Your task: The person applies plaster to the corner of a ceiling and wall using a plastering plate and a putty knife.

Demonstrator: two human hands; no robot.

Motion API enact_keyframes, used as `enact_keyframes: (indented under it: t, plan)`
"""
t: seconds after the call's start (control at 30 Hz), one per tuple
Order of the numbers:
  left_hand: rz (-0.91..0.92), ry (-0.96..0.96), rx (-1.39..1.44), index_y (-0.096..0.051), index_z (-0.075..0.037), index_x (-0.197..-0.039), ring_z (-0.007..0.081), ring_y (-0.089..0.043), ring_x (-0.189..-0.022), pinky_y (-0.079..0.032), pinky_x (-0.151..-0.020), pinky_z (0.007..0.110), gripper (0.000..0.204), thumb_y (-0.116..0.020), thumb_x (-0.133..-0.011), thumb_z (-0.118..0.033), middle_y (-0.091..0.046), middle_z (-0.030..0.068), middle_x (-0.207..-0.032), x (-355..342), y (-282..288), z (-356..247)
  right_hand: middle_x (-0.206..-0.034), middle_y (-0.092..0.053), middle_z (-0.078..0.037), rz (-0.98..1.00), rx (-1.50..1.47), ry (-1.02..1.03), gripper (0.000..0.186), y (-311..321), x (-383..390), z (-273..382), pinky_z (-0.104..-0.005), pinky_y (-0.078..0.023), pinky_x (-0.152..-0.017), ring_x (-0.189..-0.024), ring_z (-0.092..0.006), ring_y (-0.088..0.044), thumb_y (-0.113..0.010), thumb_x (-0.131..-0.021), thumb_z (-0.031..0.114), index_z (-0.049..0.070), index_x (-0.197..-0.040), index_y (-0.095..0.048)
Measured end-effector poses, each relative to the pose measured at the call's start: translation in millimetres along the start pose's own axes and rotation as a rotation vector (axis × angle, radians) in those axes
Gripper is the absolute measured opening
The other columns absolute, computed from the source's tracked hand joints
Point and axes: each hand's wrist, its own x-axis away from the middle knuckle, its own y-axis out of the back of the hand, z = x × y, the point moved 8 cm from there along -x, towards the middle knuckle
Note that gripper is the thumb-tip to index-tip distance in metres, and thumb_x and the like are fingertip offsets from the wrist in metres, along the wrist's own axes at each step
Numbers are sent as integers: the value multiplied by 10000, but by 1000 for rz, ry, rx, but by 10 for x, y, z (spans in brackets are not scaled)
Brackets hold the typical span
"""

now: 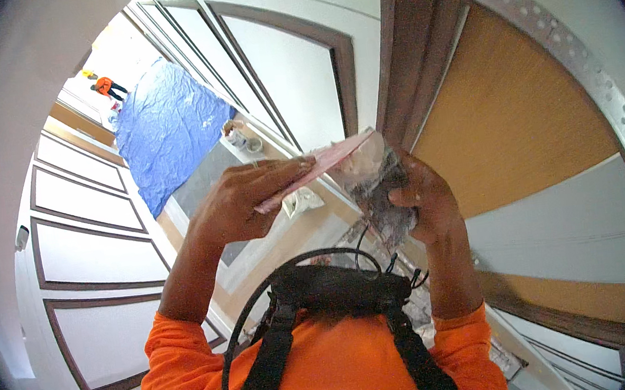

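The blue sheet (173,118) lies beyond the pink flat piece (333,159). Your left hand (234,200) clamps its fingers on the piece's left part, thumb hidden. Your right hand (430,195) clamps a crumpled greyish bundle (385,213) by the piece's right end, contents indistinct. Beyond the piece, any white bucket (237,138) markings are illegible.

Grey bundle (386,213) of unclear kind, right grip (432,195) partly hidden behind it, distant worker (105,86) too small for detail
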Motion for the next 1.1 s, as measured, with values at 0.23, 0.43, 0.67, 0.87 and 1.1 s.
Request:
enact_keyframes:
  t: [0.23, 0.43, 0.67, 0.87, 1.1]
  plan:
    - [186, 279, -58, -504, -63, -1191, 271, -581, -990, -462, -849, 375, 467, -517, -727, -16, -573, 120, -1135, 96, -359, 201, -956, -562, -204, -18, -59, 167, 691, 35, 100, 215, -394, -566, -532, -679, -294, -626, -668, -617, -1, -39, -1225, -342]
    - [-904, 463, -118, -506, 19, -1127, 289, -589, -910, -443, -812, 342, 320, -432, -851, -127, -602, 188, -969, -151, 862, 29, -939, -550, -228, -56, -201, 301, 597, 435, 478, 335, -431, -558, -478, -652, -319, -622, -586, -678, -57, -31, -1223, -344]
    - [-1028, 281, -188, -450, 18, -1151, 353, -622, -671, -485, -676, 396, 394, -392, -761, 3, -584, 238, -731, -1057, 762, -704, -957, -564, -170, -216, -242, 309, 513, 943, 1032, 372, -412, -549, -453, -606, -287, -622, -523, -744, -23, 19, -1230, -368]
    - [-991, 404, -221, -469, 12, -1140, 417, -602, -709, -479, -673, 468, 410, -437, -733, -24, -589, 271, -751, -1161, 548, -976, -1094, -538, -194, -157, -217, 326, 502, 1274, 1534, 630, -411, -546, -462, -662, -318, -632, -484, -771, -18, 39, -1251, -352]
    - [-1000, 299, -156, -461, 8, -1165, 426, -591, -738, -487, -678, 463, 412, -442, -754, -20, -589, 266, -787, -1199, 189, -1379, -1122, -538, -190, -177, -226, 377, 494, 1634, 1940, 855, -418, -539, -491, -726, -340, -630, -469, -801, 9, 64, -1274, -335]
